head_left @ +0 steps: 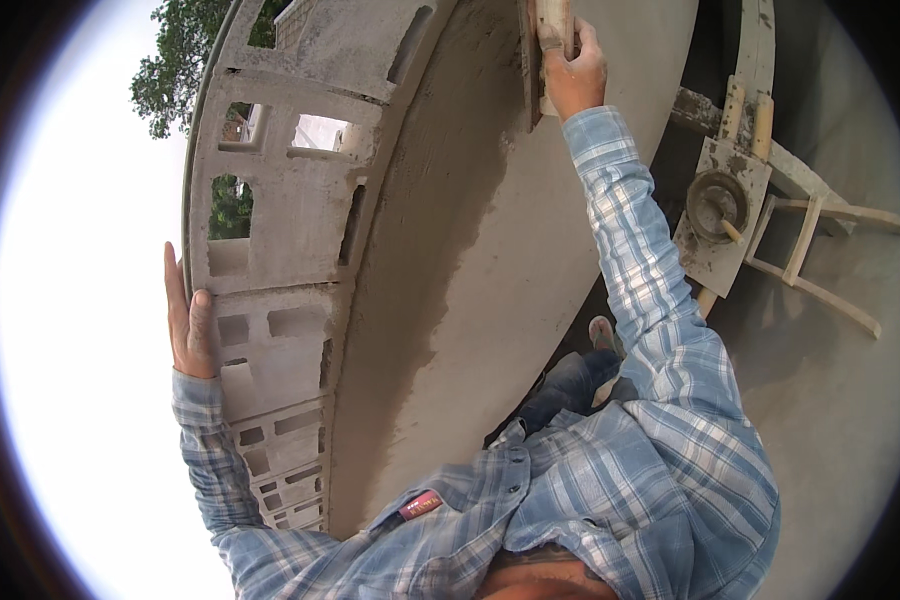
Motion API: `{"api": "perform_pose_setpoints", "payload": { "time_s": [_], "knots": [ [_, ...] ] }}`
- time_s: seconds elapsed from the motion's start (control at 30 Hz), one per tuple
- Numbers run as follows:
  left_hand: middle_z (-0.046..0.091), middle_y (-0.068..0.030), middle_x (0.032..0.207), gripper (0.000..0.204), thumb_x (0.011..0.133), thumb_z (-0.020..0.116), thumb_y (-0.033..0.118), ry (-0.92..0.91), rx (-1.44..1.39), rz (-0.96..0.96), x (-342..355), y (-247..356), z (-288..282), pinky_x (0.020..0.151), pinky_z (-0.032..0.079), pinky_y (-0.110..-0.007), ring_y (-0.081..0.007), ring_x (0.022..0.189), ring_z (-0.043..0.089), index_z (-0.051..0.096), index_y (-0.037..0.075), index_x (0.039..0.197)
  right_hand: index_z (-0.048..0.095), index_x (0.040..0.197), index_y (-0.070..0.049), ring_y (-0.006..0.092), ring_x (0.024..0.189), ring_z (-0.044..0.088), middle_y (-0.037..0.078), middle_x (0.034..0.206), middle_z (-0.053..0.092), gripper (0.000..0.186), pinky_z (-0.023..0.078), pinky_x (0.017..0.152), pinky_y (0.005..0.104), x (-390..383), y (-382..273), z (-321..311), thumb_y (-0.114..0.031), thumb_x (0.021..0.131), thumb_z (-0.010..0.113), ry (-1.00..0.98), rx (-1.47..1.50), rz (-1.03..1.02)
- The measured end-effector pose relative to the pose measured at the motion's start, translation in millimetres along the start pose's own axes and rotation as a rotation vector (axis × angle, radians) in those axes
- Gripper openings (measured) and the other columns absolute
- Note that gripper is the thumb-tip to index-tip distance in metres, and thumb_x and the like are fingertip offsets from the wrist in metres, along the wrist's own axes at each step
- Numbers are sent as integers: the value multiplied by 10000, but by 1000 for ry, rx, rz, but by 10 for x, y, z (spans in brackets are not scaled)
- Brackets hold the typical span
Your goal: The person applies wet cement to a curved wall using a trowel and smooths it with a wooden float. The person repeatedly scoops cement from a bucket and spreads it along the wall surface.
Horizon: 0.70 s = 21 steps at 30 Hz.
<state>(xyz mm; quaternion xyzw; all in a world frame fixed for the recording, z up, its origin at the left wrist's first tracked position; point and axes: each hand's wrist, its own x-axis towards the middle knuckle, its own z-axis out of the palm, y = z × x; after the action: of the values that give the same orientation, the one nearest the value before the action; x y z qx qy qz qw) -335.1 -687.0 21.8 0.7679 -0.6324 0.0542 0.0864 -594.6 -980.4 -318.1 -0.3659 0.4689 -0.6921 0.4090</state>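
My right hand (573, 70) grips a wooden plastering float (550, 28) at the top of the head view, against the plastered wall face (470, 340), which has a darker, wetter-looking band along its left side. At the left, my left hand (192, 322) rests with fingers stretched out on the outer edge of a row of pale, perforated concrete blocks (285, 250) along the top of that wall. Both forearms are in plaid sleeves.
Below at the right, a bucket (715, 205) with a wooden handle in it sits on a dirty board (692, 258) on timber staging. A small wooden frame (803, 240) adjoins it, above a grey floor (820, 420). Foliage (165, 70) shows beyond the blocks.
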Motion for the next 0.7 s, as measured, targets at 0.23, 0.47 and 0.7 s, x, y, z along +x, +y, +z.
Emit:
{"api": "perform_pose_setpoints", "payload": {
  "time_s": [0.23,0.47,0.7],
  "knots": [
    [302,-317,1540,981,921,470,675,4,2,70,116,-19,59,1159,309,-484,-404,1432,341,170,10,1577,601,1257,-47,388,1116,604,209,1193,644,482,476,949,436,229,187,308,-381,918,672,-13,-105,-296],
    [338,-306,1522,945,941,461,646,1,4,45,29,-118,37,1152,315,-477,-387,1416,367,176,6,1576,656,1193,-214,282,1052,593,23,1108,623,508,515,916,434,-3083,-130,332,-70,726,794,-385,-36,-318],
    [409,-309,1478,912,941,480,633,41,-22,94,86,25,55,1135,350,-465,-400,1376,430,239,13,1565,569,1312,-45,393,1184,579,242,1247,622,532,443,998,428,119,60,266,-438,956,613,28,-86,-286]
  ]
}}
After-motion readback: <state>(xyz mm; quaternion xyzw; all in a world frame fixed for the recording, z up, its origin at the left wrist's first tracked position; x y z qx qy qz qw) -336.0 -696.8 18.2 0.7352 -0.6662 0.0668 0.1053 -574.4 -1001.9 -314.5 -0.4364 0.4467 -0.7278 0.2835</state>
